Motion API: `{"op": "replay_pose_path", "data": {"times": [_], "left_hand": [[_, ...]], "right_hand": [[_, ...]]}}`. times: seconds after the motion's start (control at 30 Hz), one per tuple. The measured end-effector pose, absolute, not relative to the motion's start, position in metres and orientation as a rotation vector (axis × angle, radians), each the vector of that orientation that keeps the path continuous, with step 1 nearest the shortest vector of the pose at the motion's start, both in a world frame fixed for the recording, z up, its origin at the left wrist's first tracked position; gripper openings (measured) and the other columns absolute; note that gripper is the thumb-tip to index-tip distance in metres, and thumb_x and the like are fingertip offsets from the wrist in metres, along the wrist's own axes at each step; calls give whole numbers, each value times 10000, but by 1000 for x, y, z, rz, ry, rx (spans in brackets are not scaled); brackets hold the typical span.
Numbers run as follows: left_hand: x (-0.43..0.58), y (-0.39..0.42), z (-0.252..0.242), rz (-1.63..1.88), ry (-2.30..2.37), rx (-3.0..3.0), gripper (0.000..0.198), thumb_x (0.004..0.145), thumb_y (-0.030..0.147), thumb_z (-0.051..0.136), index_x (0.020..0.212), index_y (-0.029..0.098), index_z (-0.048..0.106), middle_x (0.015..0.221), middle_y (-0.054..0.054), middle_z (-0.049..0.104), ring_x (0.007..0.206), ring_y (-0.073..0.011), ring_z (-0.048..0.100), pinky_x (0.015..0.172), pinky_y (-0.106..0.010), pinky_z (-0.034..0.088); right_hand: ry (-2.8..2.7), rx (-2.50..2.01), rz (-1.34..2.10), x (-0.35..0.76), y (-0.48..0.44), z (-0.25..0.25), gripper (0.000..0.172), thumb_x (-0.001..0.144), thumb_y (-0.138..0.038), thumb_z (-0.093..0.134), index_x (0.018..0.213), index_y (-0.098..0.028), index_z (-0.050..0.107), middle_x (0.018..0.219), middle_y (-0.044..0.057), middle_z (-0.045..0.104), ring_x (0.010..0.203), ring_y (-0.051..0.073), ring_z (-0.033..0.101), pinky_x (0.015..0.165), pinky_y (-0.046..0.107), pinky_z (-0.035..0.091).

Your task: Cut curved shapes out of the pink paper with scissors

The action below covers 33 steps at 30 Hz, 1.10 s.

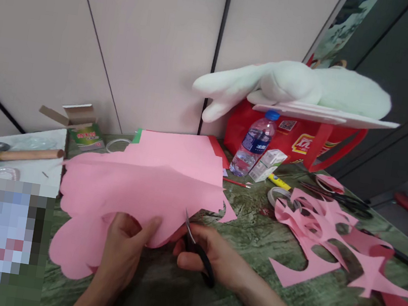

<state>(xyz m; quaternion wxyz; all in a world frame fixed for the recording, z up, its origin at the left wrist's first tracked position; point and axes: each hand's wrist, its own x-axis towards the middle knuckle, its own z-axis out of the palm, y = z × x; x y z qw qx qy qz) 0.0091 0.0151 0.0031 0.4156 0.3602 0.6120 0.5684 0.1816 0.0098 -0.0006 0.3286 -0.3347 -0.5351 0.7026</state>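
Note:
My left hand pinches the near edge of a large folded pink paper sheet with a scalloped, cut outline, lifting it off the green table. My right hand grips black-handled scissors, whose blades point up into the paper's edge just right of my left thumb. More pink sheets lie stacked under the held one.
Pink paper offcuts lie to the right, with a second pair of scissors and a tape roll. Behind stand a water bottle, small carton, red bag and white plush toy. A hammer lies at left.

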Motion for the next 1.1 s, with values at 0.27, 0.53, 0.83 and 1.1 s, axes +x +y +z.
{"op": "replay_pose_path", "data": {"times": [0.27, 0.53, 0.83, 1.1], "left_hand": [[8, 11, 13, 1032, 1254, 1235, 372, 746, 391, 624, 439, 181, 624, 427, -32, 608, 428, -138, 539, 469, -252, 415], [13, 4, 10, 1017, 1440, 1305, 501, 731, 481, 624, 335, 182, 550, 312, -19, 500, 312, -107, 425, 367, -228, 285], [18, -1, 9, 1137, 1544, 1221, 392, 658, 436, 687, 404, 162, 568, 366, -3, 528, 368, -122, 441, 358, -235, 275], [13, 2, 0, 1238, 1467, 1162, 267, 600, 365, 754, 740, 149, 682, 711, -68, 724, 677, -247, 639, 610, -330, 501]], "right_hand": [[-1381, -715, 1827, 175, 6, 3, 401, 671, -480, 759, 872, -170, 603, 794, 6, 568, 693, 124, 472, 634, 251, 389], [-1351, -689, 1767, 171, 4, -2, 436, 686, -546, 719, 816, -162, 559, 729, 3, 563, 660, 126, 479, 610, 253, 378], [-1264, -811, 1716, 164, 0, -11, 540, 597, -624, 734, 741, -157, 503, 617, -32, 490, 543, 89, 414, 512, 223, 327], [-1143, -840, 1722, 161, -2, -15, 548, 583, -559, 783, 842, -168, 500, 662, -31, 522, 568, 93, 452, 518, 217, 348]]}}
